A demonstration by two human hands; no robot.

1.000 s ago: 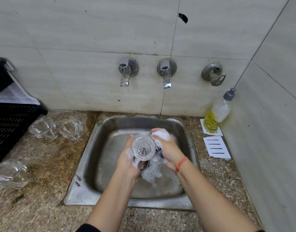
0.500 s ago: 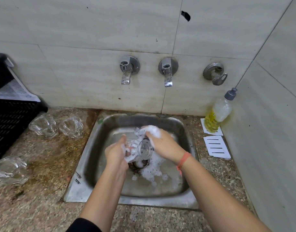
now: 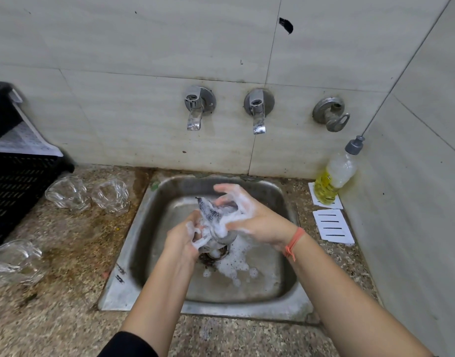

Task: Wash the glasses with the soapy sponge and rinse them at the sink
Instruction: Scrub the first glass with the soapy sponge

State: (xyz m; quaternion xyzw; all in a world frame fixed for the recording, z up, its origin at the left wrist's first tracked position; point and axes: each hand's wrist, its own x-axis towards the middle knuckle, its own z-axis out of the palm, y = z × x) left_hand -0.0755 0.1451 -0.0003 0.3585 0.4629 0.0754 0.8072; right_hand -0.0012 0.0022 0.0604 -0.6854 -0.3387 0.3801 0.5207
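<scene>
Above the drain of the sink [image 3: 118,287], the left hand [image 3: 181,238] is curling its fingers around a foam-covered glass [image 3: 214,240]. The right hand [image 3: 254,217] is gripping the soapy sponge [image 3: 211,211] with its fingers, pressing it against the glass's far end. Suds [image 3: 234,264] are lying in the basin. Three further glasses [image 3: 66,193] are sitting on the counter [image 3: 66,318], left of the sink.

black crate [image 3: 15,181], yellow liquid bottle [image 3: 333,177], striped cards [image 3: 333,226]
</scene>
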